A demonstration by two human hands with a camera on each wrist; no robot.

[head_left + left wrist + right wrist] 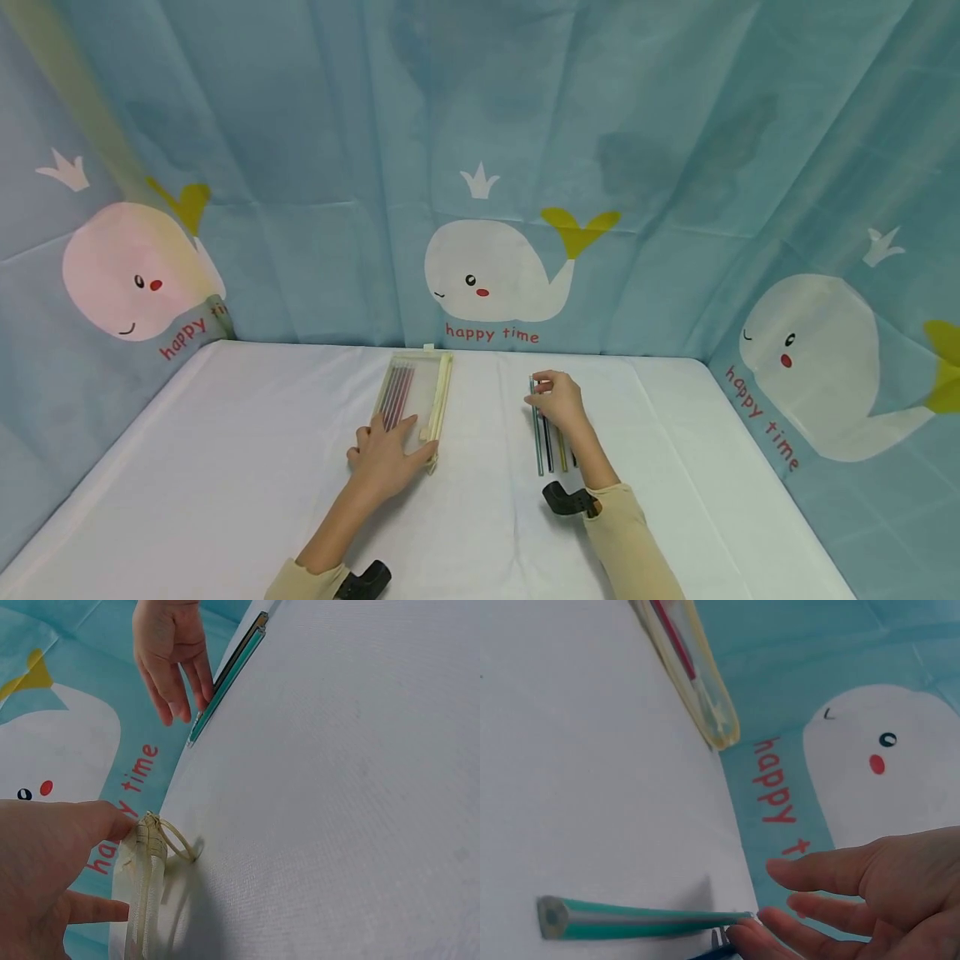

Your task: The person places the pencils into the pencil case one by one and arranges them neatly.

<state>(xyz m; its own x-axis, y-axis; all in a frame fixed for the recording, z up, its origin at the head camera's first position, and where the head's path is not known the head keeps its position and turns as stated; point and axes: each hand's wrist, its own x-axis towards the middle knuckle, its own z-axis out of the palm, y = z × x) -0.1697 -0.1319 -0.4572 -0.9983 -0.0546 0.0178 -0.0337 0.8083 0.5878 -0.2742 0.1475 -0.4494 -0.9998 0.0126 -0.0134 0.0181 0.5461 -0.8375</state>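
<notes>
A translucent zippered pencil case (433,387) with cream edges lies on the white table. Several dark and reddish pencils (397,393) show through it. My left hand (388,462) rests on its near part, fingers spread, thumb by the zipper end with its cord loop (180,841). To the right, several loose pencils lie side by side, among them a green one (641,920), a black one (550,457) and a gold one (563,458). My right hand (558,406) is over their far ends. Its fingertips are beside the green pencil, thumb apart, gripping nothing visible.
A white cloth (262,458) covers the table. Blue curtains (322,167) printed with whales stand along its back and sides. Black wrist mounts (567,500) sit on both forearms.
</notes>
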